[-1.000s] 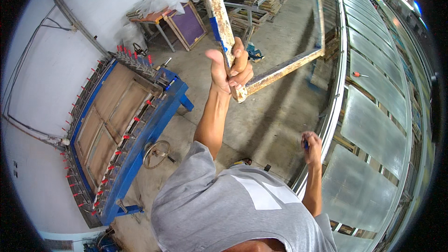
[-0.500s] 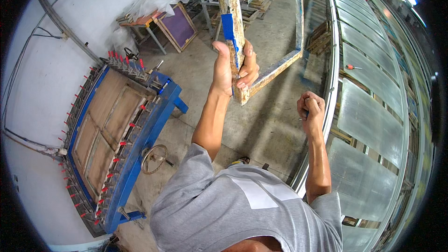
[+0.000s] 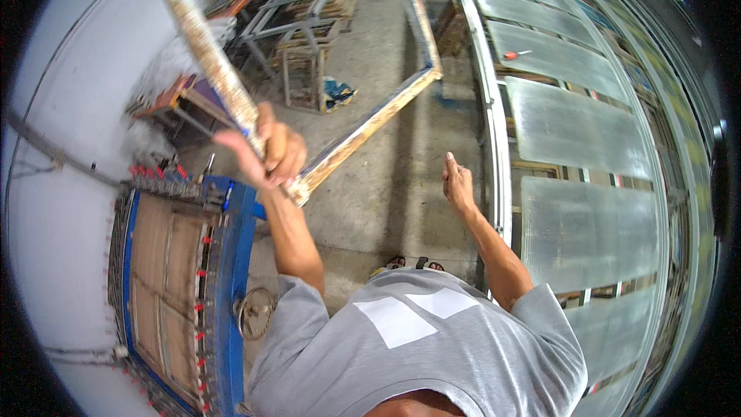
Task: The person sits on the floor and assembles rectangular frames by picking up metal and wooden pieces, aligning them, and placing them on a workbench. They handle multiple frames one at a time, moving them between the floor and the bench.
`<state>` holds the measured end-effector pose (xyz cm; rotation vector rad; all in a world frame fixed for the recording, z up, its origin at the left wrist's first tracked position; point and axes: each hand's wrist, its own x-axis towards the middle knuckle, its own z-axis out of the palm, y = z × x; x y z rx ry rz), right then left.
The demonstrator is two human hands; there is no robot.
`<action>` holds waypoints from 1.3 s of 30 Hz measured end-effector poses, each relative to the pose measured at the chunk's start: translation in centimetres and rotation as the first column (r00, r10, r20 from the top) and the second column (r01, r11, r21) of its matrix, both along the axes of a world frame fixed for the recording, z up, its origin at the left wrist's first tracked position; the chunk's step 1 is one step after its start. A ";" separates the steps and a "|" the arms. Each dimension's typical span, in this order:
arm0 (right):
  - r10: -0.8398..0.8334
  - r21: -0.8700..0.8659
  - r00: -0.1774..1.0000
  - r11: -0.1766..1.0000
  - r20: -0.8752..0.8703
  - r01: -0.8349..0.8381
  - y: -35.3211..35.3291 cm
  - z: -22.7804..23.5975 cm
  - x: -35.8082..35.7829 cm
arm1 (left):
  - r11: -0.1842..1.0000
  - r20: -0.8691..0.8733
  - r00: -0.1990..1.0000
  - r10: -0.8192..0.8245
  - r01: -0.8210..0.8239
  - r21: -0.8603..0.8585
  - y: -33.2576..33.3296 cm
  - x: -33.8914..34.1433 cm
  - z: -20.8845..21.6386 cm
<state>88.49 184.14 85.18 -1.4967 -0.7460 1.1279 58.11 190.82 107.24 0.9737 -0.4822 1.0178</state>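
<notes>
My left hand (image 3: 278,154) is closed around a corner of a large worn frame (image 3: 370,122), its thumb pointing out to the left. The frame's bars are narrow, brown and off-white, with flaking patches; a bit of blue shows beside my fingers. It is held up in front of me at a tilt, and its far end runs out of the picture. My right hand (image 3: 458,185) is apart from the frame, near the long table's edge. Its index finger points forward and its other fingers are curled; whatever they hold is hidden.
To the left stands a blue clamping table (image 3: 235,255) with red-tipped clamps and a handwheel (image 3: 254,313). A long table with grey translucent panels (image 3: 583,127) runs along the right, a red-handled tool (image 3: 512,55) on it. Racks of frames (image 3: 305,69) stand ahead.
My left hand has swung the frame leftward, and its near bar leans further left. My right hand has moved left, its index finger now stretched out. The whole view has shifted.
</notes>
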 end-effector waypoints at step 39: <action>-0.233 0.718 0.926 0.693 0.296 -0.055 6.5 19.9 12.1 | 0.933 0.364 0.864 -0.348 0.358 0.041 1.0 0.9 -2.1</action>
